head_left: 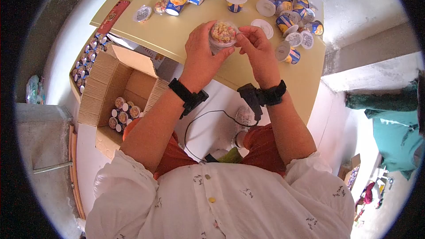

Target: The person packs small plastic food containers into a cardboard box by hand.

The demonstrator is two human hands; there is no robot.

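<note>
My left hand [200, 53] is wrapped round a clear plastic cup [222, 34] filled with small yellow and pink snack pieces, held above the table near its front edge. My right hand [259, 48] has its thumb and fingertips pinched at the right side of the cup's rim. Whether a thin clear lid or film lies under those fingers is too small to tell. Beyond the hands stands a blue and yellow paper cup [176, 3]. A round white lid [262, 28] lies just past my right hand.
Many paper cups and lids crowd the far and right side of the yellow table [146, 35]. A red phone-like object [113, 17] lies at its left edge. Below, an open cardboard box [104, 93] holds several filled cups [124, 115]. A thin black cable [191, 126] loops between my wrists.
</note>
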